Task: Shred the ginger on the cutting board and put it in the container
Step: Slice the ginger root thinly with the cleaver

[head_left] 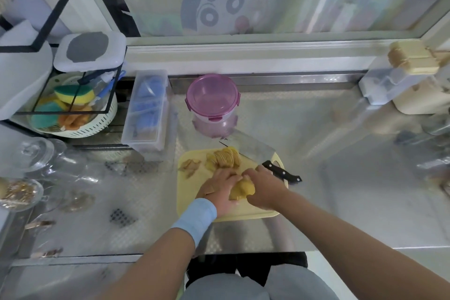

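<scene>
Found ginger chunk (242,190) on board (186,193), gripped from both sides by left hand (222,187) and right hand (261,189), fingers curled round it. Found slices (225,157) piled at far edge, knife (255,151) lying beside them, unheld. Noted container (211,102) behind board, lid on.

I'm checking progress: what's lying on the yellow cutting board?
Fanned ginger slices, small scraps, a cleaver across the far corner, and a ginger chunk held by the left hand and right hand. The cutting board beneath the hands is hidden.
</scene>
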Tool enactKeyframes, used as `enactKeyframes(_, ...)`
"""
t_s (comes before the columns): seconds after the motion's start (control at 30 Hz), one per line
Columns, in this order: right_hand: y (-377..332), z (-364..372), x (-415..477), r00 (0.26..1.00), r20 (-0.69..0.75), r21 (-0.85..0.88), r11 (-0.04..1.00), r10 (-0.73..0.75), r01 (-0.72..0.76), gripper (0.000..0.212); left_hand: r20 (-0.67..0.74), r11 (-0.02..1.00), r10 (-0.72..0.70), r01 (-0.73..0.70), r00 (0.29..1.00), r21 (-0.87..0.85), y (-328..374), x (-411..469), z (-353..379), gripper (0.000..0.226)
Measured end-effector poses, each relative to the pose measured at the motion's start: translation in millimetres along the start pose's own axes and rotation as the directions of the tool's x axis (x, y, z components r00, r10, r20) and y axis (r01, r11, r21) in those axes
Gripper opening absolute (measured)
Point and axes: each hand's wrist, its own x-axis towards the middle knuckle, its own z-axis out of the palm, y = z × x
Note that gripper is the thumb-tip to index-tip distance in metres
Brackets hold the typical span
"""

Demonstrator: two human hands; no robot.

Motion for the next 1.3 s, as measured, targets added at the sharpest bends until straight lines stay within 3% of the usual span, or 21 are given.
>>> enactKeyframes(0.2,-1,8,-1,1.0,0.002,0.071,0.997,-0.023,0.023,0.057,-0.043,0.999,0.03,-0.029,0.999,0.025,-8,-9,1,0.063)
enactKeyframes(0.33,-6,-11,15,0.986,-0.153,0.219,0.975,0.061,-0.026,0.051,-0.312,0.998,-0.046,0.057,0.949,0.025,-25,-3,-17,0.044)
enactKeyframes(0.4,-12,-20,29,0.979,-0.185,0.258,0.965,0.09,-0.04,0.051,-0.387,0.989,-0.136,0.147,0.912,-0.002,-37,5,-26,0.048)
enactKeyframes(0.53,-29,-23,54,0.989,-0.119,0.279,0.959,0.084,-0.048,0.05,-0.22,0.987,-0.162,0.157,0.962,-0.041,-56,19,-30,0.061)
enactKeyframes(0.77,-54,-12,78,0.992,-0.123,0.328,0.945,0.034,0.009,0.029,-0.331,0.971,-0.216,0.169,0.918,-0.167,-79,21,-33,0.052)
enactKeyframes(0.93,-57,-12,85,0.995,-0.096,0.25,0.967,-0.017,0.041,0.023,-0.273,0.969,-0.223,0.183,0.936,-0.164,-95,14,-38,0.057)
enactKeyframes(1.03,-53,-17,80,0.998,-0.054,0.175,0.984,-0.035,0.044,0.031,-0.222,0.972,-0.224,0.202,0.949,-0.12,-92,13,-45,0.064)
enactKeyframes(1.1,-52,-24,72,0.999,-0.001,0.17,0.985,-0.042,0.042,0.05,-0.219,0.973,-0.221,0.201,0.95,-0.111,-87,9,-49,0.07)
enactKeyframes(1.17,-48,-33,62,1.0,0.013,0.182,0.983,-0.02,0.017,0.063,-0.326,0.979,-0.197,0.165,0.924,-0.123,-79,3,-51,0.062)
enactKeyframes(1.23,-40,-41,48,1.0,-0.021,0.185,0.983,0.006,-0.002,0.059,-0.439,0.989,-0.142,0.106,0.887,-0.105,-67,-3,-48,0.046)
enactKeyframes(1.3,-27,-42,30,0.999,-0.029,0.14,0.99,0.014,-0.01,0.057,-0.418,0.991,-0.101,0.056,0.903,-0.118,-50,-9,-41,0.037)
